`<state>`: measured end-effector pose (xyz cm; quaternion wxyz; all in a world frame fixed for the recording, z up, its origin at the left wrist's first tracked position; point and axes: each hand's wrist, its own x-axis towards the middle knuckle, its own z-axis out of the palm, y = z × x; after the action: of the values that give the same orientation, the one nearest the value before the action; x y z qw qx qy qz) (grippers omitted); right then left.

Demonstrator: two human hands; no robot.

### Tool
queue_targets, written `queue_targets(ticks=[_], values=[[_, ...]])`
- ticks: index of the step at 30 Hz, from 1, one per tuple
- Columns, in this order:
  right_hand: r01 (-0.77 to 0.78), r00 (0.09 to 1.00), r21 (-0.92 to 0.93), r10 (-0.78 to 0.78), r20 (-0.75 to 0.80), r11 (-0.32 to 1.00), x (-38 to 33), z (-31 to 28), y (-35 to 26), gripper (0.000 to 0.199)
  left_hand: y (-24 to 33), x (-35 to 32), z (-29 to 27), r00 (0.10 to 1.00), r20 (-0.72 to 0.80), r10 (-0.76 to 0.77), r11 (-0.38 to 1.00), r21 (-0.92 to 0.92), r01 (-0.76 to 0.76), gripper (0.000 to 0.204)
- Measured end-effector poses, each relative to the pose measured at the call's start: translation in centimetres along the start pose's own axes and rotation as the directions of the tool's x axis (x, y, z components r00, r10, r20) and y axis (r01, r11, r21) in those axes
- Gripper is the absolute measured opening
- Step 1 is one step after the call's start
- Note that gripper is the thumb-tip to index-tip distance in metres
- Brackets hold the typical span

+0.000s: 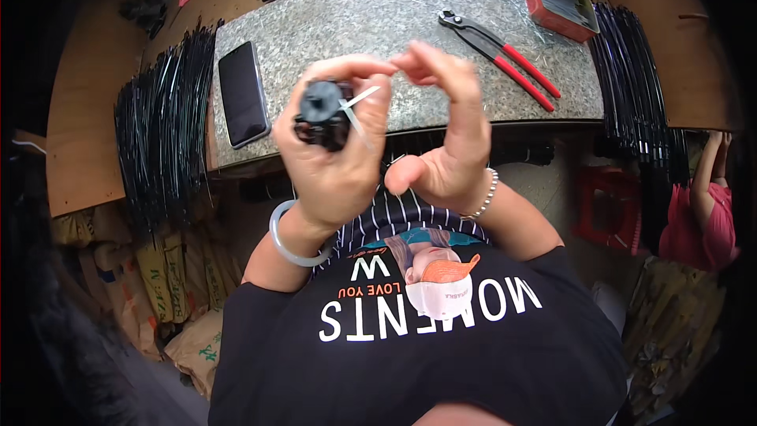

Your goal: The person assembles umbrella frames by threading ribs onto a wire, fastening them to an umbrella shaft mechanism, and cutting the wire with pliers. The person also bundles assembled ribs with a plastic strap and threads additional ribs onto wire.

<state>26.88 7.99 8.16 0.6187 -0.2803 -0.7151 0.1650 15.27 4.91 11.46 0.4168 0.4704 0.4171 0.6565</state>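
My left hand (335, 150) is wrapped round a black bundle of ribs with a round dark grey end cap (322, 101), seen nearly end-on above the bench's front edge. A thin white strip (360, 98), which looks like a tie, crosses beside the cap at my left thumb. My right hand (453, 118) is raised just to the right. Its fingers curve in a loose C, thumb apart, with nothing visible between them. Its fingertips come close to those of my left hand; whether they touch is blurred.
A phone (243, 95) lies left on the speckled stone bench top (347, 16). Red-handled pincers (505, 59) and a red tin (560, 4) of thin pins are right. Bundles of black rods (169, 126) flank the bench. Another person's pink sleeve (698, 217) shows far right, near a red stool (607, 205).
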Motion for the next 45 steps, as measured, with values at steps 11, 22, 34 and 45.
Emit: queue_targets(ticks=[11,22,34,45], values=[[-0.416,0.905,0.24,0.425,0.014,0.877,0.6,-2.4,1.4,0.02,1.5,-0.4,-0.7,0.968,0.179,0.176,0.965,0.161,-0.205,0.013],[0.436,0.712,-0.355,-0.076,0.698,0.827,3.6,14.5,7.1,0.04,1.3,-1.1,-2.9,0.881,0.344,0.323,0.946,-0.124,-0.298,0.03],[0.333,0.75,-0.267,-0.082,0.657,0.904,4.4,16.8,7.3,0.046,0.7,-0.1,-5.6,0.905,0.275,0.323,0.944,-0.154,-0.29,0.028],[0.247,0.61,-0.094,-0.08,0.788,0.964,1.9,14.0,4.2,0.048,0.1,-0.5,-5.0,0.924,0.184,0.335,0.934,-0.196,-0.299,0.021]])
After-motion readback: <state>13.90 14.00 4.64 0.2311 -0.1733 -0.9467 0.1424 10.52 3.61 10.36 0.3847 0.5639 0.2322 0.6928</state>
